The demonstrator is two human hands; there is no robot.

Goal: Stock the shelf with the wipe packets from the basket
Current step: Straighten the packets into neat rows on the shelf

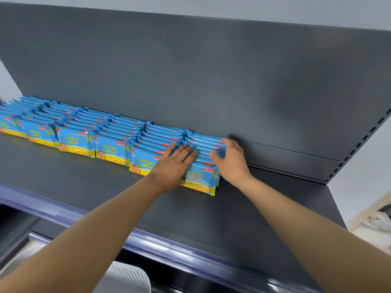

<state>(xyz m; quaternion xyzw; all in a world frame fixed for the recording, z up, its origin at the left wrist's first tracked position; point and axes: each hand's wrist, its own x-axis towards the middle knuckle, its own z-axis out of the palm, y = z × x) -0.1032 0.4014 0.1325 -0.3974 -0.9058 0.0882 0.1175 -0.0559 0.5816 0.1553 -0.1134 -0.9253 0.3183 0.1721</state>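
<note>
Step in hand looks like squaring up the newest column of wipe packets, so both hands should be squeezing evenly from the two sides and sliding the lot back and left until it is sitting flush with its neighbour. They should be pressing lightly on the tops so the soft packs are not buckling or tipping forward. The filled wipe packets (76, 140) are running from the upper left of the frame along the shelf (84, 187) toward the centre, standing on edge in touching columns, faces forward. The left hand (173, 163), just right of centre, is lying wide and flat, fingers straight across the packet tops where the rightmost column (201, 180) is meeting the one beside it, holding nothing. That column is sitting directly between the two hands, its front packet poking out below the left wrist and sitting a bit forward of the neighbouring fronts. The right hand (230, 161) is cupping the column's right side, thumb lying on the tops, fingers curling round the far end by the back panel (190, 70), gripping it; fingertips hidden. Right of that hand the shelf is showing bare dark surface. The basket (127, 275) is probably the white slotted thing at bottom centre under the front rail (169, 244), well apart from both hands, contents not visible.
</note>
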